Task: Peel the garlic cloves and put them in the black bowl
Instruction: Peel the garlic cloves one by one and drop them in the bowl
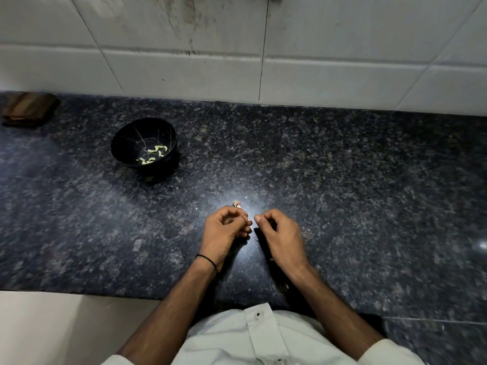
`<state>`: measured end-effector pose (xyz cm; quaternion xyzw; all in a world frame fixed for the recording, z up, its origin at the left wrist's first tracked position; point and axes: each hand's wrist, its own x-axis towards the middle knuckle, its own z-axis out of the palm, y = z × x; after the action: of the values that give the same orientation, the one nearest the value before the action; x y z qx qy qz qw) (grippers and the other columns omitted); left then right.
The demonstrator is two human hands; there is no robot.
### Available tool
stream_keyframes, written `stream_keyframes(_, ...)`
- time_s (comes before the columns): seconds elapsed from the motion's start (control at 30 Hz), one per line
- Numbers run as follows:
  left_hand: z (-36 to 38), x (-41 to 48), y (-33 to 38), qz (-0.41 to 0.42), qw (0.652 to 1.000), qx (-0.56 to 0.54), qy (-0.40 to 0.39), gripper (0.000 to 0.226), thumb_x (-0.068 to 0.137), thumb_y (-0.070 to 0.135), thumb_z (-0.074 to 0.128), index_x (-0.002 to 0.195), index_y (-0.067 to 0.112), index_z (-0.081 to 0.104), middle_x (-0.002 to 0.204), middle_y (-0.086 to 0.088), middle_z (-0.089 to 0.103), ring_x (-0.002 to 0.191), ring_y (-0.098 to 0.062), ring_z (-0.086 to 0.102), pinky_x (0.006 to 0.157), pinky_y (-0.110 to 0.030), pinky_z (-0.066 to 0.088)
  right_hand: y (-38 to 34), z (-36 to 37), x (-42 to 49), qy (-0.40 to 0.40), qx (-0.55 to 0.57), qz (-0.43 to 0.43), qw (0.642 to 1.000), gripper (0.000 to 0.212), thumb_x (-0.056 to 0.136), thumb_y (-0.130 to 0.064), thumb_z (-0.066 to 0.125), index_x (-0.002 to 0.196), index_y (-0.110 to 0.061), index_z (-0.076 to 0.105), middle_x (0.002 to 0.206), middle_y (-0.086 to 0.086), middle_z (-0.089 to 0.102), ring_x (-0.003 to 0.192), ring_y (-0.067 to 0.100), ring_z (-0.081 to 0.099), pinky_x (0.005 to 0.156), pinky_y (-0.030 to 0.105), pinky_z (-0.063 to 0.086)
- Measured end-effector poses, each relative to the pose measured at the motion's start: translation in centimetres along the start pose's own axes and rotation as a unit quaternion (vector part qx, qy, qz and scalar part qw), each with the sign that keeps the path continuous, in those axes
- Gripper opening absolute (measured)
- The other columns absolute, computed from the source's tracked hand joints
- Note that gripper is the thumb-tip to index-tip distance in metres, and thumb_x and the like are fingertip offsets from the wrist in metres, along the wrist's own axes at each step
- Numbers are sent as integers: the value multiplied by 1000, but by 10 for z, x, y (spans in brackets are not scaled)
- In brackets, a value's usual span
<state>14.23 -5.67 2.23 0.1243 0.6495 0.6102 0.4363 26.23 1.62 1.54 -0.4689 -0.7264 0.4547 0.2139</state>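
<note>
- Far left, against the wall, I see one brown wooden block (29, 109) lying flat on the dark granite countertop (369, 180).
- Right of it, still on the far-left part of the counter, stands one black bowl (168, 160), upright. It is well apart from both hands.
- Inside the bowl lie the peeled cloves (154, 154), pale green-white and loosely scattered on its bottom. I make out roughly eight, but they are too small for an exact count.
- Near centre, the left hand (226, 230) hovers just over the counter with its back up and fingers curled inward. One thin black band (208, 260) circles its wrist.
- Its thumb and forefinger are pinched on one small pale piece, the garlic clove (243, 217) as best I can judge. It sits at the fingertips, on the side facing the other hand.
- Just beyond that hand, one scrap of papery garlic skin (237, 204) lies on the counter in the bright glare.
- Just right of it, the right hand (279, 233) mirrors the pose, with fingers curled toward the palm and thumb tip pointing at the clove. It is close but not touching, and I see nothing held in it.
- Nearest me is a white buttoned shirt (237, 338). At the far side is the white tiled wall (342, 48).
</note>
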Motion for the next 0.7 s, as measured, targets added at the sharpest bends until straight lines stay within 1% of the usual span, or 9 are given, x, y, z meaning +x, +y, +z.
stream_keyframes(0.07,0,2,-1,10,1000,0,11,6,89,-7,64,93,-3,64,74,-13,71,66,-21,66,60,-28,57,-1,1,0,-2,0,4,1000,16,96,-26,66,81,-18,65,76,-4,67,69,4,59,60,14,39)
stream_keyframes(0.13,1,2,-1,19,1000,-1,23,9,87,-8,67,94,-5,63,79,-19,71,64,-20,66,56,-25,55,-3,1,0,-6,19,10,1000,6,93,-15,67,87,-15,67,81,-3,69,71,2,61,61,9,41)
stream_keyframes(0.2,2,1,0,33,999,2,29,10,85,-8,70,92,-5,64,85,-24,71,64,-18,67,55,-23,53,-6,2,-1,-11,48,12,999,5,92,-9,67,89,-14,69,82,-1,70,71,2,63,63,10,46)
stream_keyframes(0.23,2,1,-1,41,999,6,26,9,84,-7,70,90,-4,65,88,-24,73,67,-19,68,58,-23,54,-7,3,-1,-15,62,15,998,6,92,-10,67,89,-14,69,80,-2,71,71,4,65,65,14,50)
stream_keyframes(0.3,1,2,-4,57,998,22,14,7,83,-8,71,88,-4,68,90,-19,75,79,-25,71,71,-30,57,-8,3,-2,-22,98,27,995,8,94,-12,66,88,-14,71,78,0,73,72,12,69,66,23,56)
stream_keyframes(0.4,-1,0,-6,80,996,46,-4,10,82,-9,71,86,0,71,90,-14,76,91,-32,73,85,-41,57,-6,4,0,-22,136,54,989,13,95,-14,64,85,-13,72,72,2,72,64,11,64,61,24,52)
stream_keyframes(0.57,-2,0,-5,101,991,83,-12,17,79,-13,71,82,3,71,85,-15,75,86,-30,73,81,-42,60,-4,5,1,-33,152,85,984,16,95,-10,64,81,-12,73,65,0,69,57,7,59,57,21,45)
stream_keyframes(0.63,-3,0,-3,104,990,92,-20,17,78,-15,72,82,1,70,83,-16,74,81,-25,72,76,-36,60,-5,4,2,-39,157,90,983,18,93,-8,64,79,-12,73,64,2,68,57,10,58,56,23,44)
stream_keyframes(0.7,-4,0,0,106,988,112,-31,18,77,-14,73,85,2,71,81,-12,75,77,-17,71,71,-24,58,-5,3,2,-46,160,96,981,18,92,-6,64,77,-10,73,63,4,68,58,13,58,56,25,44)
